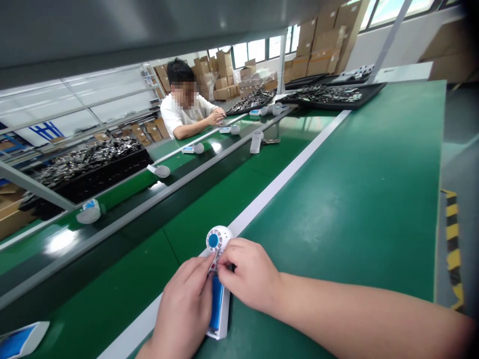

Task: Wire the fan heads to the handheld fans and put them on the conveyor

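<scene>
A white handheld fan (221,326) lies on the green table edge in front of me, with a round vented head, a blue disc in its centre and a blue panel along its handle. My left hand (183,299) grips it from the left, fingertips at the neck. There my right hand (249,271) pinches its thumb and fingers together. A thin, shiny sliver shows between the fingertips. Whatever the right fingers hold is mostly hidden.
Several similar white fans, one of them (160,171), line the conveyor (123,222) on the left. Another white device (256,142) lies farther ahead. A co-worker (187,107) sits across the line. Black trays (329,102) of small shiny parts stand at the back.
</scene>
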A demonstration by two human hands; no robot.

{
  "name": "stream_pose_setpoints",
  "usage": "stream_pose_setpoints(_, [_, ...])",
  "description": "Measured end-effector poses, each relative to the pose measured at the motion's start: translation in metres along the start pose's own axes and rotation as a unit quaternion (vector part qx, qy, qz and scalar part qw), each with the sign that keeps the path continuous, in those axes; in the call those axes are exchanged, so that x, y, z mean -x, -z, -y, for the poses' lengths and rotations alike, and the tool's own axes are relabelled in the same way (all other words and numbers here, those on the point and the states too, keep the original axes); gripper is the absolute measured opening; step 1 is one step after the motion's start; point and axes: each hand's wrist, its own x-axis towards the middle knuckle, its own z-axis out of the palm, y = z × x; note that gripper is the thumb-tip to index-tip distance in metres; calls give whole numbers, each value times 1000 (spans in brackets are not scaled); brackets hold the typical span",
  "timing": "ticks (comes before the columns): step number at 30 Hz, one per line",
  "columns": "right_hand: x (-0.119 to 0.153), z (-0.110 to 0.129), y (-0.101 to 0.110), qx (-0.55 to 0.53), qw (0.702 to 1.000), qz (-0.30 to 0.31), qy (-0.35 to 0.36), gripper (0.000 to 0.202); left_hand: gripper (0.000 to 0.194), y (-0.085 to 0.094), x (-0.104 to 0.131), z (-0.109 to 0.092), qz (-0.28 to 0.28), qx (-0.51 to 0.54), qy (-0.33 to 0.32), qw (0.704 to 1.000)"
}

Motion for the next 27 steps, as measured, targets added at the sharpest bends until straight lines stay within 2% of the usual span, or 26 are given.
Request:
stream_pose_setpoints(5, [2,-5,-1,40,997,11,67,24,38,3,1,5,15,41,-5,999])
stream_pose_setpoints(11, [2,-3,-4,40,997,12,58,24,36,3,-2,-1,42,114,35,992])
stream_pose_setpoints(13, [1,1,-3,24,999,12,31,20,32,4,-4,-2,45,162,93,981])
stream_pose_setpoints(16, [-2,3,-2,-9,1000,3,-27,11,25,5,-10,10,19,232,228,945])
stream_pose_setpoints(18, [-4,2,-2,-25,998,-7,-60,11,25,7,-15,28,-26,263,334,905])
stream_pose_setpoints(20, [-6,-2,-4,-31,996,-12,-80,14,33,11,-20,52,-102,269,427,857])
stream_pose_setpoints(22, [-6,-4,-7,-28,996,-12,-86,15,44,16,-21,73,-165,246,485,823])
stream_pose_setpoints(24, [-4,-5,-11,-22,996,-6,-91,15,52,18,-18,85,-190,199,489,828])
stream_pose_setpoints(25, [-4,-5,-13,-18,995,-2,-97,16,53,16,-15,87,-194,171,469,845])
stream_pose_setpoints(27, [-7,-5,-16,2,994,10,-106,19,46,8,-10,80,-197,114,382,896])
